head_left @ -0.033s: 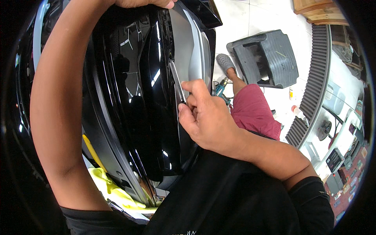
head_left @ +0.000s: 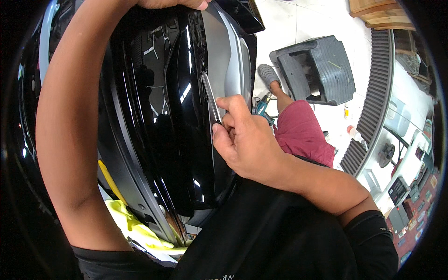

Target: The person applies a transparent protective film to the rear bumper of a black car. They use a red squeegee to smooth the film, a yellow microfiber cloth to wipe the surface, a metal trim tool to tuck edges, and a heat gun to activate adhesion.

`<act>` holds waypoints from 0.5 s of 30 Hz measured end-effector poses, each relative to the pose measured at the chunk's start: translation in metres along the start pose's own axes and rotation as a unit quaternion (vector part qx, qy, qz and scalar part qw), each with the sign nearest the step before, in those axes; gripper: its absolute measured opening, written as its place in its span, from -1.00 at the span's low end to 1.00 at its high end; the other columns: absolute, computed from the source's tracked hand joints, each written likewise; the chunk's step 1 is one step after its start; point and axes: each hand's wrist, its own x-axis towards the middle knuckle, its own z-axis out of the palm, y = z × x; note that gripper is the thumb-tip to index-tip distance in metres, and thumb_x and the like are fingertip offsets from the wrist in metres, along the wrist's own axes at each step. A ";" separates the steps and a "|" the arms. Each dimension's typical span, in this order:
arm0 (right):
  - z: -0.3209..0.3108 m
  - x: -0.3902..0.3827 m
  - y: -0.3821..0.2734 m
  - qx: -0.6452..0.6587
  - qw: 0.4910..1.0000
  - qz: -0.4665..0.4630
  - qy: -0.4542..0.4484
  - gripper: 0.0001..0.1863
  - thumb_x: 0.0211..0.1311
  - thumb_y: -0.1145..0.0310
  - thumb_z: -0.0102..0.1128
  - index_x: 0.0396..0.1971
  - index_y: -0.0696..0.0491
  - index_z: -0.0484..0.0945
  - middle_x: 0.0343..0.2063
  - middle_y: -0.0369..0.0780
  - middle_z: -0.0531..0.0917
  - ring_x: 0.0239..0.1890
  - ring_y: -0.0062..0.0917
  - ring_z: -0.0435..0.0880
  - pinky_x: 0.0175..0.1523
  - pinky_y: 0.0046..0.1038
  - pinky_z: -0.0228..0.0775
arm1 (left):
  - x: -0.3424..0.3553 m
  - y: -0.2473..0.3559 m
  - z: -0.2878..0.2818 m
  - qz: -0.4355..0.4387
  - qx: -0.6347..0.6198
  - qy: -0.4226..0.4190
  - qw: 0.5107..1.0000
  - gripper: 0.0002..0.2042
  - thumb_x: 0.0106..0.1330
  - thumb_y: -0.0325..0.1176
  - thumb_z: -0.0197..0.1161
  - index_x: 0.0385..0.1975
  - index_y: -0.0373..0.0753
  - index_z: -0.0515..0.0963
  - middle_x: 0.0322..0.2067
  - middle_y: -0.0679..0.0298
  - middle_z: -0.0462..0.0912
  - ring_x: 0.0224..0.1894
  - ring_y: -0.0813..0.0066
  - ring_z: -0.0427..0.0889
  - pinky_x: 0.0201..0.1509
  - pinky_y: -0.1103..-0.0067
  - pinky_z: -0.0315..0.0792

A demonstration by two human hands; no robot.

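Note:
My right hand (head_left: 245, 135) is closed around a slim silver blade-like tool (head_left: 211, 93), whose exact kind I cannot make out. The tool lies along the seam between a glossy black car panel (head_left: 149, 116) and a silver-grey strip (head_left: 217, 46). Its far end touches the seam, while its near end is hidden in my fingers. My left arm reaches across the panel. At the upper edge of the view, my left hand (head_left: 170, 3) rests on the car with one finger stretched out; its other fingers are cut off.
A black plastic step stool (head_left: 333, 70) lies on its side on the white tiled floor (head_left: 280, 23). A leg in maroon shorts (head_left: 303, 130) and a grey shoe (head_left: 268, 74) is beside a teal power tool (head_left: 263, 105). Yellow cloth (head_left: 133, 228) lies at lower left; a white vehicle (head_left: 406, 112) is at right.

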 end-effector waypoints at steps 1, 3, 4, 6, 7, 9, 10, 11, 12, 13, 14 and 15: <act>-0.001 -0.001 -0.001 -0.001 1.000 0.007 -0.007 -0.63 0.34 0.56 0.13 0.05 0.27 0.24 -0.70 -0.09 0.49 -0.66 -0.29 0.56 -0.52 -0.30 0.34 | -0.001 0.001 0.000 0.004 0.004 0.004 1.000 -0.73 0.30 -0.27 0.35 -0.14 -0.32 0.71 -0.14 -0.02 0.70 0.03 0.04 0.64 0.14 0.31 0.47; -0.004 -0.001 -0.006 -0.001 1.000 0.019 -0.025 -0.68 0.32 0.54 0.11 -0.02 0.25 0.23 -0.69 0.07 0.55 -0.60 0.05 0.65 -0.48 -0.08 0.44 | -0.003 0.004 -0.002 -0.018 0.000 -0.018 1.000 -0.74 0.33 -0.26 0.32 -0.11 -0.30 0.71 -0.12 -0.02 0.70 0.03 0.07 0.64 0.16 0.32 0.48; -0.004 -0.002 -0.008 0.007 0.999 0.029 -0.033 -0.67 0.32 0.54 0.11 -0.02 0.24 0.23 -0.69 0.07 0.55 -0.59 0.06 0.65 -0.48 -0.06 0.44 | -0.006 0.005 -0.002 -0.032 -0.002 -0.030 0.999 -0.74 0.34 -0.26 0.31 -0.10 -0.29 0.72 -0.11 -0.01 0.70 0.04 0.08 0.64 0.18 0.32 0.49; -0.007 -0.004 -0.011 0.024 0.997 0.050 -0.045 -0.67 0.32 0.54 0.11 -0.02 0.24 0.23 -0.69 0.08 0.55 -0.59 0.08 0.65 -0.48 -0.04 0.44 | -0.030 0.025 0.003 -0.006 0.017 0.014 1.000 -0.74 0.39 -0.26 0.26 -0.09 -0.29 0.72 -0.09 0.00 0.70 0.04 0.10 0.65 0.22 0.32 0.48; -0.007 0.000 -0.012 0.016 0.998 0.060 -0.029 -0.67 0.32 0.53 0.11 -0.02 0.24 0.23 -0.69 0.08 0.55 -0.58 0.09 0.65 -0.47 -0.03 0.44 | -0.029 0.029 0.007 0.032 0.040 0.038 0.998 -0.76 0.37 -0.28 0.26 -0.13 -0.30 0.71 -0.11 0.03 0.69 0.02 0.13 0.64 0.21 0.32 0.48; -0.008 0.003 -0.012 0.000 0.997 0.069 -0.024 -0.67 0.31 0.53 0.11 -0.03 0.24 0.23 -0.69 0.10 0.55 -0.58 0.11 0.64 -0.46 0.00 0.43 | -0.013 0.010 0.043 0.142 0.100 0.116 0.978 -0.80 0.34 -0.32 0.28 -0.20 -0.31 0.71 -0.14 0.08 0.66 0.00 0.18 0.62 0.20 0.32 0.47; -0.009 0.002 -0.011 -0.006 0.998 0.051 -0.027 -0.68 0.31 0.53 0.11 -0.04 0.24 0.23 -0.69 0.10 0.55 -0.58 0.12 0.63 -0.45 0.01 0.43 | -0.020 0.013 0.057 0.166 0.113 0.133 0.971 -0.82 0.32 -0.34 0.29 -0.23 -0.32 0.70 -0.16 0.11 0.64 -0.02 0.20 0.61 0.20 0.32 0.47; -0.010 0.002 -0.009 -0.012 0.999 0.037 -0.021 -0.68 0.30 0.53 0.11 -0.04 0.24 0.23 -0.69 0.11 0.54 -0.58 0.13 0.63 -0.45 0.02 0.43 | -0.032 0.032 0.062 0.151 0.115 0.161 0.968 -0.92 0.27 -0.40 0.35 -0.32 -0.24 0.71 -0.15 0.23 0.57 0.04 0.28 0.53 0.29 0.29 0.37; -0.012 0.003 -0.009 -0.018 0.999 0.020 -0.021 -0.68 0.30 0.52 0.12 -0.05 0.24 0.23 -0.69 0.12 0.54 -0.58 0.13 0.63 -0.44 0.03 0.43 | -0.039 0.043 0.058 0.144 0.093 0.131 0.977 -0.95 0.25 -0.44 0.36 -0.35 -0.23 0.72 -0.18 0.25 0.57 0.03 0.30 0.53 0.31 0.29 0.37; -0.015 0.004 -0.010 -0.021 0.999 0.032 -0.029 -0.68 0.29 0.52 0.12 -0.05 0.24 0.23 -0.69 0.12 0.54 -0.58 0.13 0.63 -0.43 0.02 0.43 | -0.043 0.052 0.054 0.138 0.071 0.100 0.983 -0.97 0.22 -0.48 0.37 -0.38 -0.23 0.72 -0.20 0.27 0.58 0.01 0.31 0.54 0.34 0.29 0.36; -0.018 0.004 -0.013 -0.022 0.998 0.044 -0.039 -0.68 0.29 0.52 0.12 -0.06 0.25 0.24 -0.69 0.13 0.55 -0.57 0.13 0.63 -0.43 0.02 0.43 | -0.047 0.057 0.059 0.117 0.090 0.093 0.985 -0.97 0.21 -0.50 0.37 -0.43 -0.22 0.72 -0.21 0.28 0.58 -0.02 0.32 0.54 0.34 0.32 0.36; -0.020 0.004 -0.015 -0.024 0.997 0.056 -0.048 -0.68 0.28 0.52 0.12 -0.07 0.25 0.24 -0.68 0.13 0.55 -0.57 0.13 0.63 -0.43 0.02 0.43 | -0.048 0.057 0.058 0.114 0.092 0.084 0.986 -0.96 0.21 -0.50 0.36 -0.42 -0.22 0.72 -0.21 0.28 0.58 -0.02 0.32 0.54 0.32 0.32 0.36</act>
